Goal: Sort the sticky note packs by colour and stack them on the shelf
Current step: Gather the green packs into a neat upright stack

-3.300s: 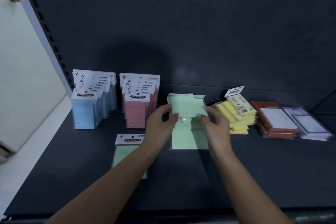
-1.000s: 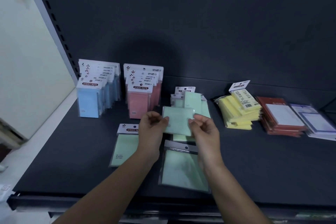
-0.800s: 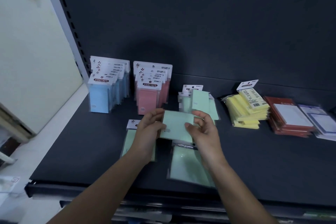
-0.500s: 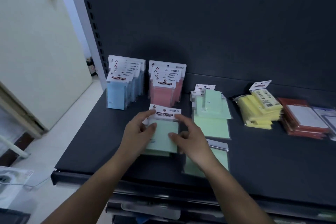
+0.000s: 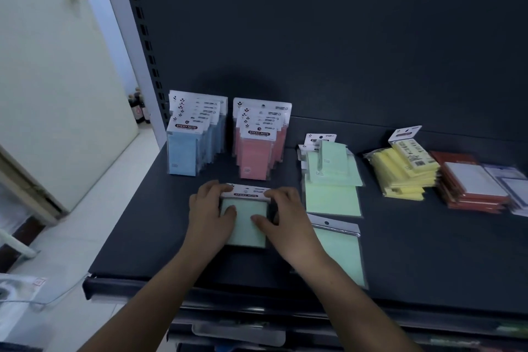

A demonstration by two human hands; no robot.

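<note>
A green sticky note pack with a white header card lies flat on the dark shelf near its front. My left hand grips its left edge and my right hand grips its right edge, thumbs on top. Behind stand a row of blue packs and a row of pink packs. To the right lies a loose pile of green packs, and a larger green pack lies by my right wrist.
A heap of yellow packs and stacks of red-edged and white notepads lie at the right. The shelf's back panel rises behind. A cream door and pale floor are to the left, past the shelf's upright.
My hands carried a green pack from the middle pile down to the left and set it on the green pack lying there. The view has swung left.
</note>
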